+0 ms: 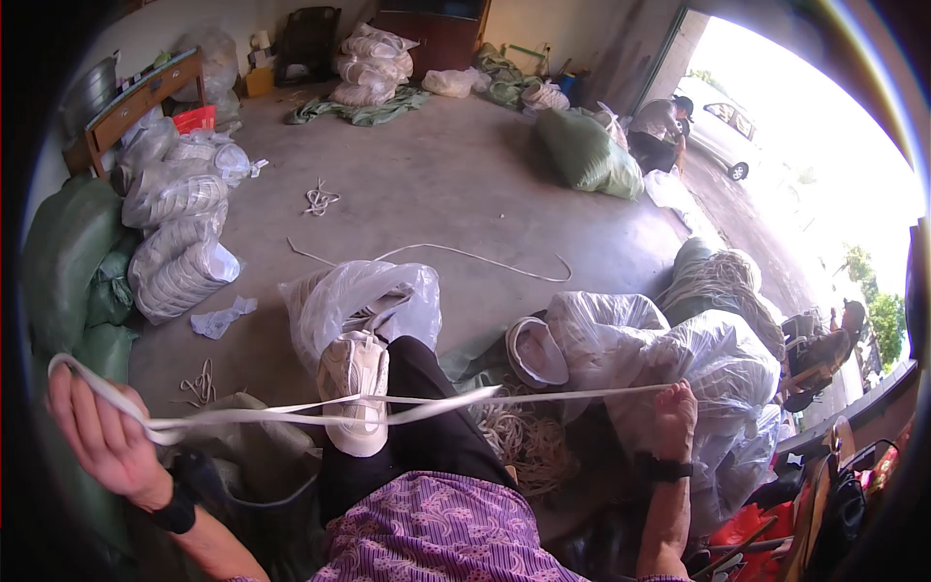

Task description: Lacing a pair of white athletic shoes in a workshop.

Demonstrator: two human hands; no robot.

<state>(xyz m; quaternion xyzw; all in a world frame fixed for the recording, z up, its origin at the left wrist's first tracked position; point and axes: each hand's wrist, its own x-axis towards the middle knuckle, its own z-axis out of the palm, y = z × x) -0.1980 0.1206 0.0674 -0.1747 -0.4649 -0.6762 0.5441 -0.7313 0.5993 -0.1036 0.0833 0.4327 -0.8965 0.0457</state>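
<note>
A cream-white sneaker (354, 388) rests on my dark-trousered lap, its toe toward me. White shoelace (543, 397) runs from it, stretched out to both sides. On the far left, my left hand (109, 438) is closed on the lace, which loops round its fingers. My right hand (676, 419) is drawn out to the right, in a closed fist with the lace pinched in it. Just beyond the sneaker, a clear plastic bag (412, 281) holds more pale shoes. Below the lace, a heap of loose laces (529, 446) lies to the right of my legs.
Bagged stacks of pale shoe parts (179, 281) line the left, beside green sacks (73, 262). White plastic bags (679, 359) crowd my right. One long lace (475, 257) lies on the floor. A seated person (659, 131) is near the open doorway, another person (829, 349) farther right.
</note>
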